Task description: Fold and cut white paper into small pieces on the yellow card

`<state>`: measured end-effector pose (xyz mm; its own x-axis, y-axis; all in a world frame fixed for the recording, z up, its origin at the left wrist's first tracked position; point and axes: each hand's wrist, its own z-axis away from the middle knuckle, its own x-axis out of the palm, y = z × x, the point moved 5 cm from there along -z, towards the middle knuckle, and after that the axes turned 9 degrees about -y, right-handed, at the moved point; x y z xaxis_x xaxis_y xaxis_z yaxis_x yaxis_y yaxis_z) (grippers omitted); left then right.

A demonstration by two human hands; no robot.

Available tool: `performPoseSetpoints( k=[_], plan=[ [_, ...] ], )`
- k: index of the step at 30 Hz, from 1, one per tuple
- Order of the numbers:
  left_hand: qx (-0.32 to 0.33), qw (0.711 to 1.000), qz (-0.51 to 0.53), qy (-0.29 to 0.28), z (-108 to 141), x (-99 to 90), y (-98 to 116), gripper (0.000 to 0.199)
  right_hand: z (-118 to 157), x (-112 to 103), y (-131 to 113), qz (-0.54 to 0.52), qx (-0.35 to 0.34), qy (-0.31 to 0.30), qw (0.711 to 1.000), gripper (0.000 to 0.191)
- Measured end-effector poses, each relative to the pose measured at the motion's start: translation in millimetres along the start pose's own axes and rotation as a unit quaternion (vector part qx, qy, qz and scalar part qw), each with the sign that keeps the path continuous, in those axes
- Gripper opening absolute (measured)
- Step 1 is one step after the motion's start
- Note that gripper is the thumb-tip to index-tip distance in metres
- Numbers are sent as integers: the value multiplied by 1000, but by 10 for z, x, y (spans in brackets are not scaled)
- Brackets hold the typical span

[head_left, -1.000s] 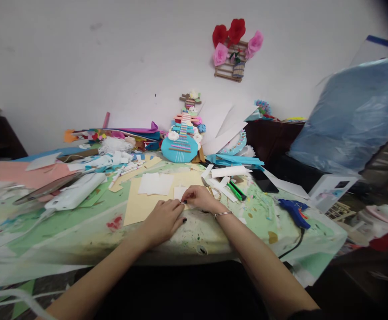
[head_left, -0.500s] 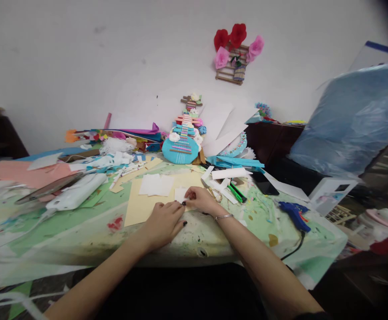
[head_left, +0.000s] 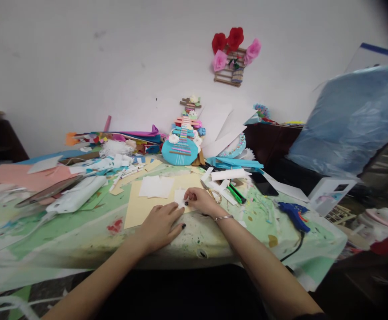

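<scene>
A small white paper piece point(head_left: 179, 196) lies on a pale yellow sheet point(head_left: 134, 209) near the table's front edge. My left hand point(head_left: 162, 225) rests flat, fingers stretched out, with its fingertips at the lower side of that piece. Over its right part, my right hand point(head_left: 199, 199) is curled in a pinch on the paper; the fingertips partly cover it. More white paper pieces point(head_left: 156, 186) overlap one another on the yellow sheet to the left. A pair of scissors point(head_left: 215, 194) lies just beyond my right hand.
A green utility knife point(head_left: 236, 194), a black phone point(head_left: 264, 183) and a blue glue gun point(head_left: 294, 214) lie to the right. Behind stands a blue paper-craft lute point(head_left: 179, 152). At left are a white power strip point(head_left: 77, 194) and paper scraps point(head_left: 114, 161).
My left fingers have drawn slightly apart from my right fingertips. The right hand stays in nearly the same place on the small white paper. The view has shifted a little.
</scene>
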<state>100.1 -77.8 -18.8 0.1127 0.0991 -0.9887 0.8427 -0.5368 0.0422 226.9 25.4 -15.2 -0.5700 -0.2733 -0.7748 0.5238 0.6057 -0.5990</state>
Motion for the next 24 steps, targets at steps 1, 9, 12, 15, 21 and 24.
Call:
performPoseSetpoints(
  k=[1, 9, 12, 15, 21, 24],
  plan=[
    [-2, 1000, -1, 2, 5, 1, 0, 42, 5, -2, -15, -1, -8, 0, 1000, 21],
    [-12, 1000, -13, 1, 19, -34, 18, 42, 59, -24, -142, 33, -62, -2, 998, 28],
    [-16, 1000, -21, 6, 24, -27, 23, 43, 55, -20, -137, 47, -50, -2, 998, 19],
    [-26, 999, -27, 8, 29, -8, 19, 47, 44, -14, -119, 44, -43, -8, 998, 15],
    [-34, 999, -25, -7, 24, -1, 8, 51, 32, 5, -101, 34, -44, -27, 998, 10],
    [-34, 999, -22, -12, 24, -13, 11, 50, 31, 13, -105, 31, -46, -36, 998, 9]
  ],
)
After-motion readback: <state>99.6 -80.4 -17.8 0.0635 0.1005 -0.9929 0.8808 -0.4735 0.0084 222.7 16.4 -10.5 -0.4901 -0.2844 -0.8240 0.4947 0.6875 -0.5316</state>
